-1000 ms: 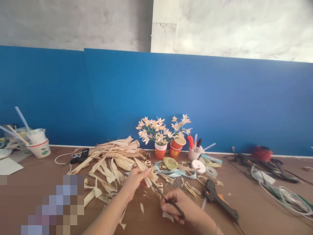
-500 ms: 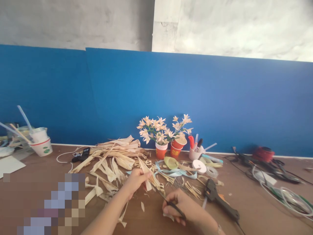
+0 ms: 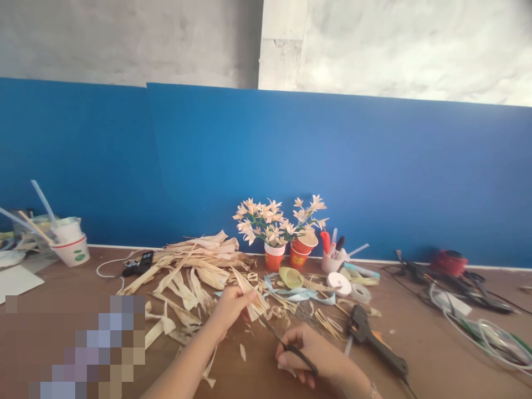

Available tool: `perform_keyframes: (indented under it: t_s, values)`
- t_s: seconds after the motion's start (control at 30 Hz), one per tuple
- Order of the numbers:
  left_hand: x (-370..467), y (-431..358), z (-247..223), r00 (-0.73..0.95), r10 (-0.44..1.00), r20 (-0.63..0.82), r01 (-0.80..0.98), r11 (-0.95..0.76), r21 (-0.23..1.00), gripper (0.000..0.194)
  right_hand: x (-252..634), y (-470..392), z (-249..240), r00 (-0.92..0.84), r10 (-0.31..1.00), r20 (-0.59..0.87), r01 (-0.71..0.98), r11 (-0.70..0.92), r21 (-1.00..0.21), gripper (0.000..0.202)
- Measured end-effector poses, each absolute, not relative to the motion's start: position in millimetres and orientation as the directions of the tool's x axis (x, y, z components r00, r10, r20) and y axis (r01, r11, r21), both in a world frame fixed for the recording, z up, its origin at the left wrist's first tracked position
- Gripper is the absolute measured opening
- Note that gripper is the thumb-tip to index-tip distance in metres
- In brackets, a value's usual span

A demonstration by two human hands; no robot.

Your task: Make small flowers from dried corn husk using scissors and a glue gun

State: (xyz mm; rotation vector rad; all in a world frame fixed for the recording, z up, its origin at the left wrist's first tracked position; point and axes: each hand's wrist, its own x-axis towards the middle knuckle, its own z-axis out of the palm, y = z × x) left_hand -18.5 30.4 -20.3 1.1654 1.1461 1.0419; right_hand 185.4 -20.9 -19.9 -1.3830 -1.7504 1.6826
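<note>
My left hand [image 3: 233, 309] is closed, pinching a pale dried corn husk [image 3: 244, 284] between thumb and fingers. The husk's narrow tip points up and left, and its wider lower end faces my right hand. Dark-handled scissors [image 3: 300, 356] sit in my right hand [image 3: 305, 350], with fingers wrapped around the handles. Their blades reach up and left, with the tips at the husk's lower edge; whether they touch it I cannot tell. A small pale husk scrap [image 3: 243, 352] lies on the brown table [image 3: 233, 382] between my hands.
Behind my left hand spreads a heap of husks [image 3: 203, 249]. Artificial flowers [image 3: 270, 221] stand in red paper cups [image 3: 274, 260]. A glue gun [image 3: 376, 341] lies right of my right hand, near a tape roll [image 3: 361, 292]. Cables [image 3: 449, 316] lie farther right.
The husk's lower end looks shorter, and more of the scissor blades shows below it. Both hands stay in nearly the same place.
</note>
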Motion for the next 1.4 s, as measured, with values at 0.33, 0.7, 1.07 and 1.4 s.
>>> perform_keyframes:
  t_s: [0.33,0.7,1.07,1.4]
  values:
    - [-18,34,-28,0.205,0.974,-0.095,-0.005,0.098,0.995,0.041,186,-18,-26,-0.457,0.795,-0.4,0.469,-0.166,-0.867,0.018]
    - [-16,29,-22,0.179,0.981,-0.074,-0.005,0.076,0.997,0.038,184,-19,-24,-0.441,0.811,-0.384,0.48,-0.149,-0.865,0.013]
    - [-16,32,-26,0.146,0.984,-0.106,-0.017,0.109,0.994,0.039,181,-17,-25,-0.423,0.842,-0.335,0.476,-0.108,-0.873,0.013]
    - [-13,27,-19,0.102,0.986,-0.135,-0.091,0.144,0.985,0.041,179,-20,-14,-0.392,0.852,-0.347,0.482,-0.132,-0.866,0.011]
